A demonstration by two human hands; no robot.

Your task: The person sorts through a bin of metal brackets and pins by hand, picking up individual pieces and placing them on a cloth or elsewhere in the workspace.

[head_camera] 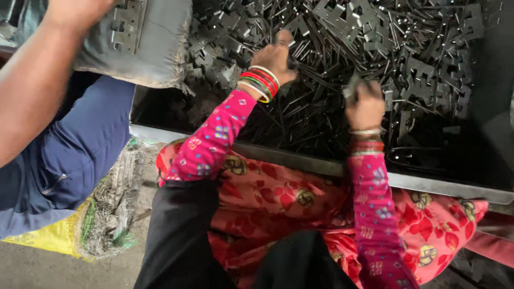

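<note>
— Upper centre of frame: what's the left hand (274,53) doing?
— Fingers curled into the stamped metal plates (342,48), pinching one.
— And the right hand (365,104)?
— Closed around another plate, lifted clear of the heap for sorting.

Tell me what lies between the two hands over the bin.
In the head view, between the left hand and right hand lie dark flat metal stampings, heaped loose in the bin.

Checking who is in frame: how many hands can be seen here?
3. The left hand and right hand are in the pile of metal parts; a co-worker's hand, top left, grips a grey sack. Others may be hidden.
</note>
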